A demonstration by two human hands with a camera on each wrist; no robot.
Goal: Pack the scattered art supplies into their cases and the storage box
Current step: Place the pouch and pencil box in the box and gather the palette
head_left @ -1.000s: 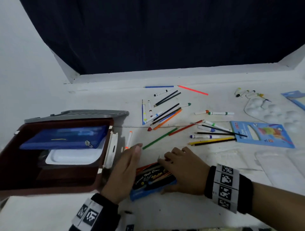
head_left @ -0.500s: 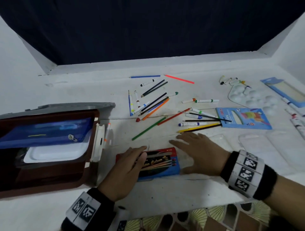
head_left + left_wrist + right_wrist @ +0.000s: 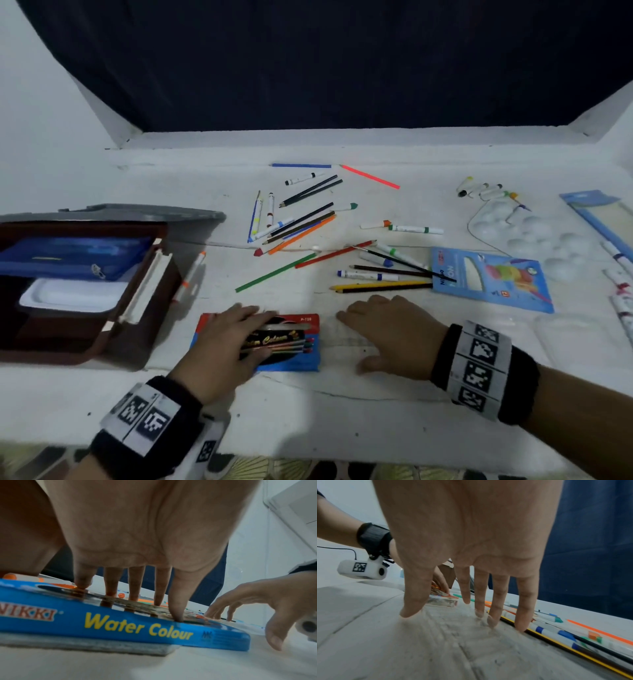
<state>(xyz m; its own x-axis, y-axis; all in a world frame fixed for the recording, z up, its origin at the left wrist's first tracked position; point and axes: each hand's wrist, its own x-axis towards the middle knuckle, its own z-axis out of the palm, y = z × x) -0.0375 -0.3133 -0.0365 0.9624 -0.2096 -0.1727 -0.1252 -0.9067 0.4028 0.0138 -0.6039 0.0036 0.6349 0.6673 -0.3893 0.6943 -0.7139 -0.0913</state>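
A blue "Water Colour" box point(image 3: 301, 359) lies flat at the table's front, beside the open brown storage box point(image 3: 144, 308). My left hand point(image 3: 239, 329) presses on its lid with straight fingers point(image 3: 133, 588); the box's side point(image 3: 137, 627) shows in the left wrist view. My right hand point(image 3: 380, 329) rests just right of the box, fingers spread, holding nothing. Its fingertips point(image 3: 493, 620) touch the table beside a yellow pencil point(image 3: 376, 286). Loose pencils and markers point(image 3: 308, 226) are scattered behind both hands.
The storage box holds a blue zip pouch point(image 3: 68, 257) and a white tray point(image 3: 68, 294); its grey lid point(image 3: 137, 212) stands behind. A blue crayon case point(image 3: 489, 277), white palette point(image 3: 534, 236), paint tubes point(image 3: 483, 190) and clear trays point(image 3: 565, 335) lie to the right.
My right hand came off the water colour box and slid right onto the table. My left hand moved from the box's left edge onto its lid.
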